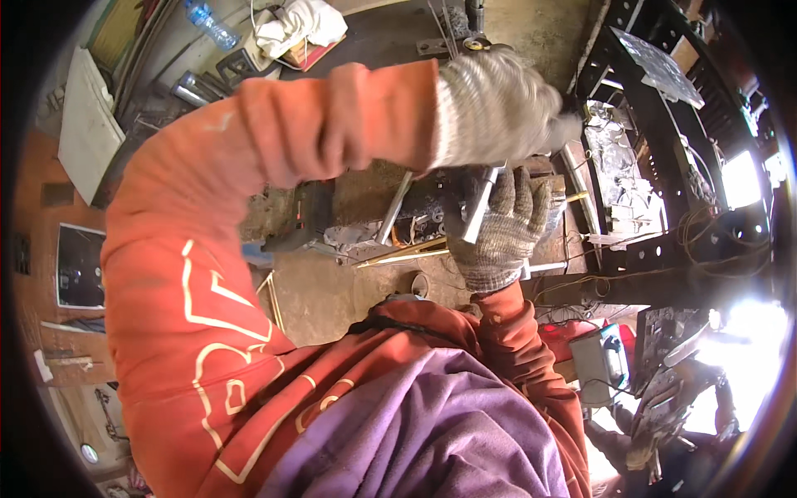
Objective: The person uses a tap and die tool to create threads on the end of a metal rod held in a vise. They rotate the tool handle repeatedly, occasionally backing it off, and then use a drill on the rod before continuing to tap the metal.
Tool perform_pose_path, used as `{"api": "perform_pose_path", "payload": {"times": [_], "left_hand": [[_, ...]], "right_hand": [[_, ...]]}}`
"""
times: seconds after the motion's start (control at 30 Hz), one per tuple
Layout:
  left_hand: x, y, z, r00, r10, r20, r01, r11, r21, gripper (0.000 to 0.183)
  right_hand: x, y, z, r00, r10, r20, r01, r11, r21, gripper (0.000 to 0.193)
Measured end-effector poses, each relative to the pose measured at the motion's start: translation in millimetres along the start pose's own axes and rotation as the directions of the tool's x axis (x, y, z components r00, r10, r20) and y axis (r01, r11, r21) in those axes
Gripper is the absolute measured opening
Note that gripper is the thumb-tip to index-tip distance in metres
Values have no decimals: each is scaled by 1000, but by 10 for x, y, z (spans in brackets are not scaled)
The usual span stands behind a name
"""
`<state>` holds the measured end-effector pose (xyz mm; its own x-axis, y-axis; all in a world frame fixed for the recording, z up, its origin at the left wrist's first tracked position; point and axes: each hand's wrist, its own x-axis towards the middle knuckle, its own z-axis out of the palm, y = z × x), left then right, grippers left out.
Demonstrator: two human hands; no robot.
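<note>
My left arm, in an orange sleeve, reaches across the upper middle. The gloved left hand [502,108] is smeared by motion above the worktop, so whether it holds anything is hard to see. Just below it is my gloved right hand [502,236], its glove grey and dirty, fingers pointing away from me. A narrow bright metal bar [480,207] lies between the thumb and fingers of the right hand. Its upper end goes out of sight under the left hand. A worn wooden block [546,184] sits beside the right fingertips.
Metal tubes [198,88], a white cloth [303,29] and a plastic bottle [212,26] lie at the far left. A dark perforated metal frame [706,158] stands at right, with loose wires near it. A grey box-shaped device [599,365] stands at lower right, near another person's gloved hand [641,455].
</note>
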<state>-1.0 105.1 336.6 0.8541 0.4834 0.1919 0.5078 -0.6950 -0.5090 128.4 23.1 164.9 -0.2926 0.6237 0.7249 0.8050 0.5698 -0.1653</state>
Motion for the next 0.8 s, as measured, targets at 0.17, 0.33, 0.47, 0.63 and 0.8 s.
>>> {"api": "perform_pose_path", "payload": {"times": [0.17,0.33,0.47,0.63,0.8], "left_hand": [[-15,84,-32,875,336,349,-255,932,-258,36],[292,-20,-415,827,-170,535,425,813,-398,33],[53,-186,7,902,363,-236,-346,932,109,37],[60,11,-31,901,79,427,174,835,-522,24],[127,-82,-91,859,-164,485,389,825,-410,37]], "right_hand": [[35,-43,76,987,26,-160,-10,995,96,50],[16,13,22,992,38,-121,-28,996,81,52],[10,35,-31,1000,14,20,-16,998,65,55],[46,3,1,998,-19,-52,20,1000,18,53],[43,6,-63,999,26,24,-27,999,46,54]]}}
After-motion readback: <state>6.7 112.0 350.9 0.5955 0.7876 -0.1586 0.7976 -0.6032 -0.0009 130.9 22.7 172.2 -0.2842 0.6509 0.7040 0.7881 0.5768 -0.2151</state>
